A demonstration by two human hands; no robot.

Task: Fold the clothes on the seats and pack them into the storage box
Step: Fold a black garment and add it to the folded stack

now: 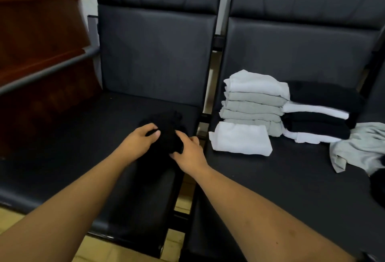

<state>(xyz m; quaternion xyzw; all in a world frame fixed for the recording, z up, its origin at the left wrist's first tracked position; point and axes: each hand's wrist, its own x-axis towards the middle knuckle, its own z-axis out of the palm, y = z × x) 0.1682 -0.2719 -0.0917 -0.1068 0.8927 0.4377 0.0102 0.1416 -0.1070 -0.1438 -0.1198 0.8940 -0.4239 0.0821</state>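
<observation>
A black garment (166, 134) lies bunched on the left dark seat (73, 147). My left hand (141, 139) grips its left edge with curled fingers, and my right hand (189, 149) grips its right side. On the right seat (281, 178) stands a pile of folded white and grey clothes (253, 103), with a folded white piece (241, 141) in front of it. Beside them is a pile of folded black and white clothes (318, 114). A loose grey garment (362, 147) lies crumpled at the far right, with something black (378, 189) below it. No storage box is in view.
A narrow gap (187, 189) with pale floor showing separates the two seats. A grey metal armrest bar (48, 70) runs along the left, with dark wooden furniture (37, 43) behind it. The seat backs (158, 49) rise straight behind the cushions.
</observation>
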